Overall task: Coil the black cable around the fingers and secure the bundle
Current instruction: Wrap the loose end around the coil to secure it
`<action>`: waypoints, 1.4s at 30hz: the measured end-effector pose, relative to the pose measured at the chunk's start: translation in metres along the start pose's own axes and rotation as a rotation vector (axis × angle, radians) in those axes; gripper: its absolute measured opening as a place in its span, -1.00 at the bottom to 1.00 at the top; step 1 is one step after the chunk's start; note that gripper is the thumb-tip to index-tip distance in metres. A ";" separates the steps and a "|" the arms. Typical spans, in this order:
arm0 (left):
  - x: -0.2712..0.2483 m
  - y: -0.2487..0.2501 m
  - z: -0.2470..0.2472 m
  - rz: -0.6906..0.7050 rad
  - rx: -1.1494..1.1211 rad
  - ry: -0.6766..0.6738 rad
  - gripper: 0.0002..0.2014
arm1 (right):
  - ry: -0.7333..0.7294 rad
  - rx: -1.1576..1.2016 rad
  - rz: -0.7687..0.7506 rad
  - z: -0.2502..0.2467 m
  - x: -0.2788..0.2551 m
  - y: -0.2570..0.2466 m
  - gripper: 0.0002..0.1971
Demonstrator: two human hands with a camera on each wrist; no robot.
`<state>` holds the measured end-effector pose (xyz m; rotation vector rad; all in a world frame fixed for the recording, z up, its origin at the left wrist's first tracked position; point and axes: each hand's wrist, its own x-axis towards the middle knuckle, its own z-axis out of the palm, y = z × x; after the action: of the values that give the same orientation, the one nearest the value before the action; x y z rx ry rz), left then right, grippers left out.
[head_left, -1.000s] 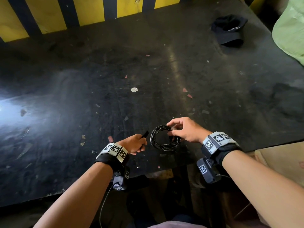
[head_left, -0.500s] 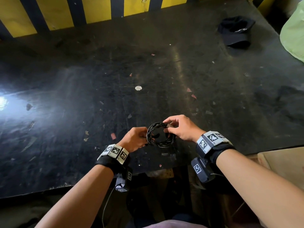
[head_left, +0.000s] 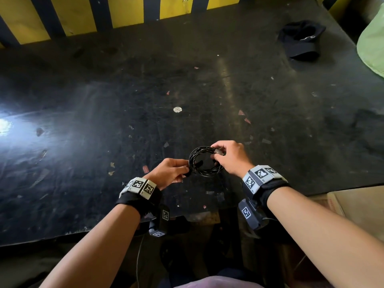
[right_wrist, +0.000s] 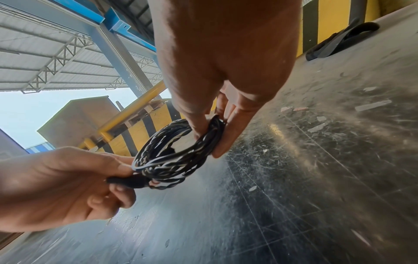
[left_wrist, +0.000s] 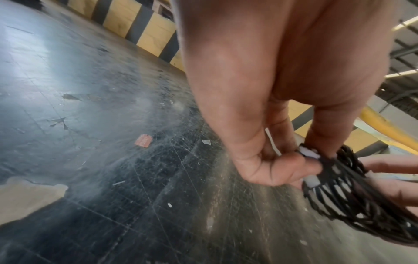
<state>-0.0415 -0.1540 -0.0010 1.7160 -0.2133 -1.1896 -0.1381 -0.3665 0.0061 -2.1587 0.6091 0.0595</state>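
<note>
The black cable [head_left: 204, 172] is wound into a small round coil, held in the air just above the dark table's [head_left: 187, 90] near edge. My right hand [head_left: 228, 157] pinches the coil's right side between thumb and fingers; the right wrist view shows the strands [right_wrist: 172, 157] squeezed there. My left hand [head_left: 173, 172] pinches the coil's left side, where the black plug end [right_wrist: 126, 181] sticks out between thumb and forefinger. In the left wrist view the coil [left_wrist: 353, 196] hangs below my curled left fingers [left_wrist: 278, 171].
A black cap [head_left: 301, 39] lies at the table's far right. A pale green object [head_left: 372, 44] sits at the right edge. A yellow-and-black striped barrier [head_left: 104, 13] runs along the back. Small scraps [head_left: 177, 109] litter the tabletop. A cardboard box [head_left: 357, 206] stands lower right.
My left hand has moved right from apart, reaching the coil and taking hold of its left side. The right hand has kept its grip, and the coil has lifted slightly.
</note>
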 end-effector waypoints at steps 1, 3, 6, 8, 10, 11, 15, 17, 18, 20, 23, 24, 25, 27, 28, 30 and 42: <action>-0.001 0.001 0.000 -0.007 -0.028 -0.003 -0.69 | 0.010 -0.003 0.006 0.001 0.000 -0.001 -0.81; -0.003 0.003 0.000 -0.021 -0.074 -0.013 -0.70 | 0.021 -0.014 0.022 0.004 -0.001 -0.002 -0.81; -0.003 0.005 -0.003 -0.040 -0.141 -0.059 -0.68 | 0.040 -0.018 0.040 0.009 -0.002 -0.002 -0.81; -0.005 0.003 -0.005 -0.040 -0.162 -0.098 -0.60 | 0.052 -0.012 0.051 0.010 -0.004 -0.001 -0.82; -0.007 0.000 -0.006 -0.018 -0.155 -0.118 -0.57 | 0.064 -0.006 0.058 0.012 -0.006 0.000 -0.82; -0.009 -0.001 -0.005 -0.005 -0.132 -0.120 -0.58 | 0.070 -0.004 0.058 0.013 -0.006 0.000 -0.82; -0.011 -0.011 -0.004 0.011 -0.070 -0.118 -0.59 | 0.071 -0.020 0.074 0.017 -0.010 0.002 -0.81; -0.009 -0.016 -0.003 -0.010 -0.074 -0.097 -0.58 | 0.083 -0.031 0.074 0.019 -0.011 0.004 -0.79; -0.007 -0.018 -0.002 -0.018 -0.073 -0.080 -0.56 | 0.091 -0.034 0.075 0.020 -0.012 0.004 -0.79; -0.004 -0.023 -0.001 -0.032 -0.113 -0.041 -0.51 | 0.104 -0.037 0.077 0.022 -0.015 0.003 -0.79; -0.001 -0.029 0.003 -0.036 -0.161 0.002 -0.55 | 0.118 -0.047 0.084 0.024 -0.019 0.004 -0.79; 0.000 -0.031 0.005 -0.031 -0.169 0.011 -0.58 | 0.123 -0.052 0.086 0.025 -0.020 0.005 -0.79; 0.000 -0.033 0.007 -0.024 -0.182 0.025 -0.60 | 0.126 -0.048 0.086 0.027 -0.021 0.005 -0.80; 0.001 -0.038 0.009 -0.008 -0.217 0.062 -0.62 | 0.124 -0.026 0.090 0.031 -0.022 0.006 -0.82; 0.002 -0.040 0.010 0.001 -0.227 0.080 -0.63 | 0.122 -0.021 0.092 0.033 -0.022 0.007 -0.84; 0.004 -0.044 0.011 0.012 -0.232 0.102 -0.66 | 0.119 -0.022 0.102 0.037 -0.023 0.007 -0.85; 0.016 -0.027 0.011 0.041 -0.031 0.359 -0.68 | 0.101 0.043 0.091 0.050 -0.023 -0.002 -0.91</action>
<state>-0.0517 -0.1574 -0.0324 1.8540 -0.0110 -0.8314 -0.1486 -0.3183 -0.0179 -2.1018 0.7604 -0.0134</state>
